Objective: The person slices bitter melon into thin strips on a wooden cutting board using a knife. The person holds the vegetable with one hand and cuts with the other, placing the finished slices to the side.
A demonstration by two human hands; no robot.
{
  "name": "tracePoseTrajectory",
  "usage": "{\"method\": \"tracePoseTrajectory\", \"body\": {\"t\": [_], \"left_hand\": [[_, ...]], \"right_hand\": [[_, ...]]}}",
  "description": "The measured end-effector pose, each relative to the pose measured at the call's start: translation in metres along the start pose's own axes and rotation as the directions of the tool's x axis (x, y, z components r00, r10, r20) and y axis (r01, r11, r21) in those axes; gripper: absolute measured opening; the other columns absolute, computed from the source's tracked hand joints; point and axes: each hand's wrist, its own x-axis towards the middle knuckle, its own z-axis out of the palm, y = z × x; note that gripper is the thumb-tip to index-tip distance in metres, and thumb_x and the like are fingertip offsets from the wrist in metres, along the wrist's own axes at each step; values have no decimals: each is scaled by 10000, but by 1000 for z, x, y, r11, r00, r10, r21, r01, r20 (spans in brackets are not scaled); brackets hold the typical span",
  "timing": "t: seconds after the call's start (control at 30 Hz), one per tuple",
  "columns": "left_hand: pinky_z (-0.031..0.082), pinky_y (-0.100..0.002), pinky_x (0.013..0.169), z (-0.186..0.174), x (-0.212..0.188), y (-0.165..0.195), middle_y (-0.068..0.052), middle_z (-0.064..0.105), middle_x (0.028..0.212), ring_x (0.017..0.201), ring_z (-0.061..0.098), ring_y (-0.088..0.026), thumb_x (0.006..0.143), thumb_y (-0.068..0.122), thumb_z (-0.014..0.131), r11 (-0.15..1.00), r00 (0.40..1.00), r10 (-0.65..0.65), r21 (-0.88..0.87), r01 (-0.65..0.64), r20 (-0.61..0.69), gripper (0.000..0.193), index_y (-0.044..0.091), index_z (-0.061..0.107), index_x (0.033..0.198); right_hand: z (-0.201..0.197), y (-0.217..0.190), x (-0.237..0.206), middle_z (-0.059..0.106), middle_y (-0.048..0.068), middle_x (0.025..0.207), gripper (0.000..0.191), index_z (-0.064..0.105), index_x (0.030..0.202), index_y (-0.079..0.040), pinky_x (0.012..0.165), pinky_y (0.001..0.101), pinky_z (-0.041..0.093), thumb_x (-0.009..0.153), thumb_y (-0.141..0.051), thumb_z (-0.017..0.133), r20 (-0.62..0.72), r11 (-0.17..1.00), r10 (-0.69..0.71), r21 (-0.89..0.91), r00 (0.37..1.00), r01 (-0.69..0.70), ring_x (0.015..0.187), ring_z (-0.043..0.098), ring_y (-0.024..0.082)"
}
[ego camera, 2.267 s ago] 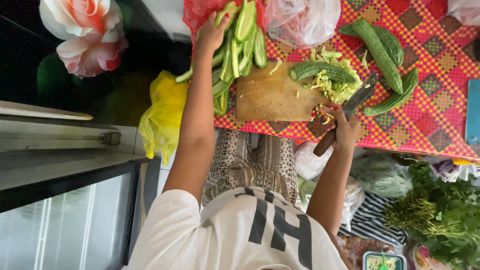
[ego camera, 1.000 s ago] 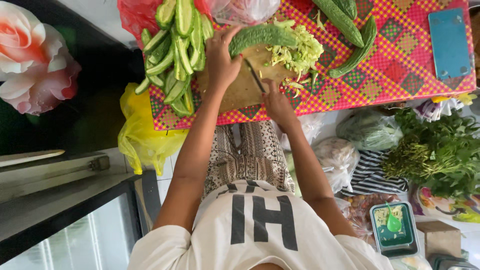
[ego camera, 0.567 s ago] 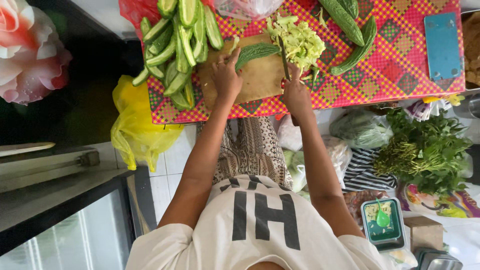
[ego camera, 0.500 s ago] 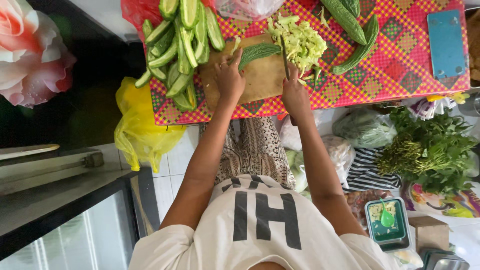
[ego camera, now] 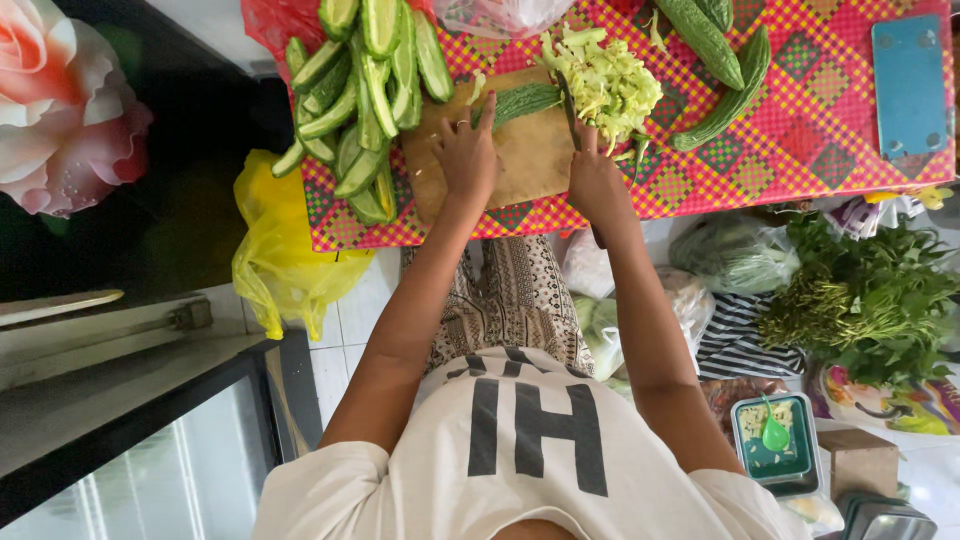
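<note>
A wooden cutting board (ego camera: 530, 165) lies on a red patterned mat (ego camera: 830, 130). My left hand (ego camera: 468, 155) presses down on a green gourd half (ego camera: 525, 100) lying across the board. My right hand (ego camera: 592, 180) is shut on a knife (ego camera: 568, 100), whose blade stands on the gourd's right end. A heap of pale green slices (ego camera: 610, 85) sits right of the blade. Several halved gourds (ego camera: 365, 90) are piled at the mat's left, close to my left hand.
Whole gourds (ego camera: 720, 60) and a blue flat object (ego camera: 908, 70) lie on the mat's right. A yellow plastic bag (ego camera: 280, 250) hangs at the left. Leafy greens (ego camera: 870, 300), plastic bags (ego camera: 735, 255) and a lidded tub (ego camera: 775, 445) sit on the floor at right.
My left hand left the gourd pile and set a gourd half on the board. My right hand brought the knife onto it. In the last half second both hands barely moved.
</note>
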Motion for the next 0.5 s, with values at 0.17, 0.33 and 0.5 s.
{"method": "tracePoseTrajectory", "body": {"t": [0.17, 0.33, 0.5], "left_hand": [[443, -669, 928, -7, 3, 2, -91, 531, 1456, 1261, 480, -400, 760, 111, 727, 998, 992, -50, -27, 54, 115, 880, 338, 392, 1542], [462, -619, 974, -12, 1, -6, -128, 613, 1328, 1260, 530, -427, 899, 174, 722, 997, 989, -59, -39, 65, 139, 797, 363, 376, 1591], [447, -495, 994, -6, 8, -19, -222, 575, 1340, 1190, 563, -387, 893, 233, 767, 864, 954, -87, -455, 216, 288, 776, 146, 350, 1541]], "right_hand": [[-1, 0, 28, 466, 257, 1354, 282, 542, 1256, 102, 809, 521, 559, 1022, -57, 542, -126, 973, -220, -102, 967, 208, 948, 681, 464], [4, -17, 42, 573, 285, 1322, 268, 479, 1251, 40, 763, 553, 530, 1029, -90, 550, -91, 993, -94, -78, 991, 87, 780, 674, 427], [-4, -15, 25, 610, 154, 790, 442, 369, 1476, -56, 542, 407, 515, 1053, -81, 493, -97, 852, 127, 520, 987, -59, 617, 630, 274]]}}
